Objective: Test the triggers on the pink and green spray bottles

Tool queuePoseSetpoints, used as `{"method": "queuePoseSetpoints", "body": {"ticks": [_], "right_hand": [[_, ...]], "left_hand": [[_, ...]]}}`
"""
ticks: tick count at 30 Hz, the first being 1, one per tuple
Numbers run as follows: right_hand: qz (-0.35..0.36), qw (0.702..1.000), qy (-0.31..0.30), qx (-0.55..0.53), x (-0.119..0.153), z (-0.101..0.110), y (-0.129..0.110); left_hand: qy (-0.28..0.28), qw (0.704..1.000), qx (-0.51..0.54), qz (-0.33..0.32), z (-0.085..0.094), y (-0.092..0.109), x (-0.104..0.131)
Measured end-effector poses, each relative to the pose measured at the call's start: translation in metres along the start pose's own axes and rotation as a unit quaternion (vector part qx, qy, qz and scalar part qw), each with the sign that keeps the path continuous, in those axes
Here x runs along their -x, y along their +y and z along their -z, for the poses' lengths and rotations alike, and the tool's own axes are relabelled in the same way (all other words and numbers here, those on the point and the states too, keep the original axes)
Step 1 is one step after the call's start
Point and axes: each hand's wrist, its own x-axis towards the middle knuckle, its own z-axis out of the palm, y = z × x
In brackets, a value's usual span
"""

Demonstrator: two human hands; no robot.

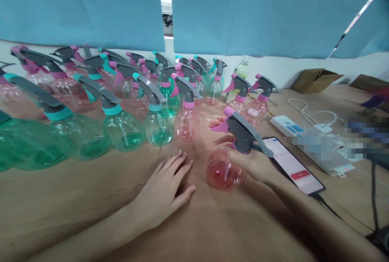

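Observation:
My right hand point(243, 158) is wrapped round the neck of a pink spray bottle point(223, 172) with a grey and pink trigger head. The bottle tilts slightly, and whether its base touches the table cannot be made out. Flat on the tabletop lies my left hand point(168, 181), fingers spread, holding nothing. Just beyond the hands stand another pink spray bottle point(186, 122) and a green spray bottle point(159, 128). Behind my right hand are two more pink bottles, one of them a pink spray bottle with white round shapes at its body point(256, 112).
Several green and pink spray bottles point(121, 130) crowd the table's left and back. To the right lie a phone point(291, 164) showing a timer, a white power strip point(304, 140) and cables point(304, 110). A cardboard box point(316, 80) and a capped clear bottle point(243, 67) stand at the back.

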Motion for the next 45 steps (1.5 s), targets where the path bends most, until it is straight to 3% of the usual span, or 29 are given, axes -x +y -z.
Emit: {"method": "queuePoseSetpoints", "body": {"ticks": [11,20,45], "right_hand": [[-0.028,1.0,0.006,-0.004,0.004,-0.001,0.0],[-0.001,1.0,0.003,-0.003,0.003,-0.001,0.002],[0.021,0.99,0.059,0.129,0.006,0.003,-0.006]], "left_hand": [[0.001,1.0,0.0,-0.005,0.0,0.0,0.001],[0.0,1.0,0.003,-0.001,0.0,0.0,0.0],[-0.009,1.0,-0.001,0.0,0.001,0.0,0.0]]}}
